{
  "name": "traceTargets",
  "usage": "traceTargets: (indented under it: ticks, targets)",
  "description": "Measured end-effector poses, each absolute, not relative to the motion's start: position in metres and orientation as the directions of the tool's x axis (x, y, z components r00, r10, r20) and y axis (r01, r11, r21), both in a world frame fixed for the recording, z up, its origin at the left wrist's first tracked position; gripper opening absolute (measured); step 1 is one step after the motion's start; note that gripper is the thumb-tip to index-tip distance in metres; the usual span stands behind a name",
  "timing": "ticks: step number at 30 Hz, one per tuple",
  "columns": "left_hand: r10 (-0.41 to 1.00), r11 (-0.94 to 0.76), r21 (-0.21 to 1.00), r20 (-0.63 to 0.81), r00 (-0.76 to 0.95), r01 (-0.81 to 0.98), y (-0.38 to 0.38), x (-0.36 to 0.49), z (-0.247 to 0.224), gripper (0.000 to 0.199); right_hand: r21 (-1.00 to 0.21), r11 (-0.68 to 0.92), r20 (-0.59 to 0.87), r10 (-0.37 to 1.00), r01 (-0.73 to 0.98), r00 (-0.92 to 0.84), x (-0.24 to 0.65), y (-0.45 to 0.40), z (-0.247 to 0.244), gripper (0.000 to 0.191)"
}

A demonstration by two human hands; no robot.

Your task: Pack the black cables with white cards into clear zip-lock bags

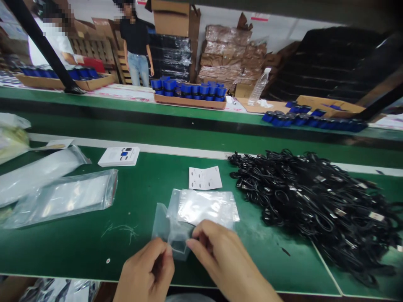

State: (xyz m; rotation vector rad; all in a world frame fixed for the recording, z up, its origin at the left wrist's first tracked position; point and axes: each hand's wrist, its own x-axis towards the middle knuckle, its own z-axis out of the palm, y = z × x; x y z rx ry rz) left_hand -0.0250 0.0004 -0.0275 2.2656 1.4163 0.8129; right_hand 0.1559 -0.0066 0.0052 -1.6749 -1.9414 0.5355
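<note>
Two bare hands work near the front edge of a green bench (78, 251), both pinching a clear plastic bag (162, 224). The left hand (146, 270) is mostly closed, its fingers curled in on the bag's lower part. The right hand (226, 256) is partly closed, its fingertips (192, 242) pressed on the film just beside the left hand, and the two hands nearly touch. Whether the bag holds anything cannot be told; a dark patch in it may be the bench showing through.

Directly behind the hands, overlapping that bag, lies a flat resealable bag (204, 207) with a silvery sheen. Just beyond it sits a small white card (205, 178) marked with dark spots. To the right, a large tangled heap of black cables (311, 205) spreads over the bench. To the left lie two long plastic bags (59, 197) and a white booklet (119, 156) with small pictures on its cover.

Across a dark gap, a second green bench (126, 102) carries a cardboard tray (189, 101) of blue cylindrical parts (189, 90). A person in a black top and jeans (136, 46) stands farther back, near stacked cartons (231, 54).
</note>
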Motion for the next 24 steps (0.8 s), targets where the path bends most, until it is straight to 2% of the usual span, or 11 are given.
traceTargets:
  ticks: [1, 2, 3, 5, 11, 14, 16, 21, 24]
  targets:
    - [0.914, -0.406, 0.601, 0.263, 0.308, 0.689, 0.002, -0.025, -0.029, 0.027, -0.612, 0.151, 0.113, 0.988, 0.776, -0.104, 0.159, 0.003, 0.014, 0.006]
    - [0.931, -0.364, 0.637, 0.235, 0.279, 0.679, 0.003, -0.024, -0.031, 0.029, -0.580, 0.150, 0.135, 0.987, 0.800, -0.088, 0.163, 0.015, 0.021, 0.013]
    - [0.944, -0.327, 0.666, 0.204, 0.258, 0.671, 0.004, -0.024, -0.033, 0.031, -0.515, 0.136, 0.136, 0.988, 0.846, -0.077, 0.166, 0.028, 0.026, 0.018]
    - [0.952, -0.296, 0.697, 0.164, 0.256, 0.654, 0.006, -0.023, -0.037, 0.033, -0.388, 0.065, 0.045, 0.998, 0.919, -0.051, 0.171, 0.059, 0.030, 0.024]
    - [0.920, -0.387, 0.672, 0.236, 0.313, 0.631, 0.009, -0.028, -0.044, 0.031, -0.268, -0.081, -0.186, 0.982, 0.960, 0.031, 0.178, 0.125, 0.024, 0.049]
    - [0.910, -0.410, 0.671, 0.260, 0.322, 0.618, 0.008, -0.028, -0.047, 0.030, -0.261, -0.126, -0.277, 0.959, 0.957, 0.051, 0.179, 0.133, 0.028, 0.063]
    - [0.918, -0.394, 0.685, 0.261, 0.299, 0.613, 0.007, -0.026, -0.048, 0.030, -0.273, -0.142, -0.318, 0.947, 0.952, 0.050, 0.180, 0.134, 0.033, 0.065]
    - [0.925, -0.379, 0.703, 0.261, 0.277, 0.602, 0.006, -0.026, -0.049, 0.031, -0.313, -0.181, -0.337, 0.939, 0.932, 0.069, 0.185, 0.135, 0.035, 0.060]
    - [0.924, -0.375, 0.720, 0.236, 0.302, 0.584, 0.006, -0.028, -0.050, 0.031, -0.380, -0.201, -0.347, 0.936, 0.903, 0.062, 0.193, 0.139, 0.030, 0.051]
